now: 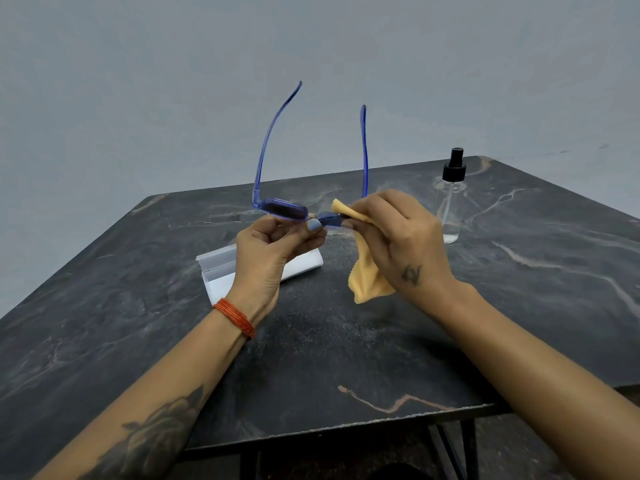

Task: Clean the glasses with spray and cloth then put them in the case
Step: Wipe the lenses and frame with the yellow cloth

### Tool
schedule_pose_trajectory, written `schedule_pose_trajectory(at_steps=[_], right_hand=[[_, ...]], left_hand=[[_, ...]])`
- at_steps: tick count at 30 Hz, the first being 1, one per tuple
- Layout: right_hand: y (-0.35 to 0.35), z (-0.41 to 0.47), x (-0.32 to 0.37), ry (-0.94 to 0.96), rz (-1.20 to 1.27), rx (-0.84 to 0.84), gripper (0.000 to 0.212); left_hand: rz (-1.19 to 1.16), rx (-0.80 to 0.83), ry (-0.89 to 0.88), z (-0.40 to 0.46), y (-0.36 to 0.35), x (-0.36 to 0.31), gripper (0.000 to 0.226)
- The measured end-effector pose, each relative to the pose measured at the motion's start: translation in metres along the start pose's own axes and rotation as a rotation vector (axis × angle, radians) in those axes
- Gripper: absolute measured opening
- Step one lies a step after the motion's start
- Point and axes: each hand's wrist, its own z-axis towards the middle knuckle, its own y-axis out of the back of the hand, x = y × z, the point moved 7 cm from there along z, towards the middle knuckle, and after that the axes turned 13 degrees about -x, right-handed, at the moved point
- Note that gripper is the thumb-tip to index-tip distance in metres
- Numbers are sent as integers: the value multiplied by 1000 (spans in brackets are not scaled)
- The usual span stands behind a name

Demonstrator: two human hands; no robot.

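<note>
Blue-framed glasses (282, 207) with dark lenses are held in the air above the table, temples unfolded and pointing up and away. My left hand (268, 252) pinches the frame at the bridge, under the left lens. My right hand (398, 237) pinches a yellow cloth (367, 278) around the right lens, which is mostly hidden by cloth and fingers. The cloth's loose end hangs below the hand. A white glasses case (218, 268) lies open on the table behind my left hand. A clear spray bottle (450, 209) with a black pump top stands at the right.
The dark marble-patterned table (329, 358) has its front edge near me and its right edge past the bottle. A plain grey wall stands behind it. Black table legs show below the front edge.
</note>
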Motion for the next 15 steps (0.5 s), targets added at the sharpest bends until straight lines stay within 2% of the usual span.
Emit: schedule_pose_trajectory(at_steps=[6,10,15], right_hand=[[4,3,-8,-155,131,-27,14],[3,3,-17,-422,316,-17,7],[6,-1,-38,-801,480,-114,15]], left_hand=[[72,46,-123,-1,-2,-11,15],[95,61,-174,-1,-3,-18,14],[86,67,-195,-2,-11,-25,13]])
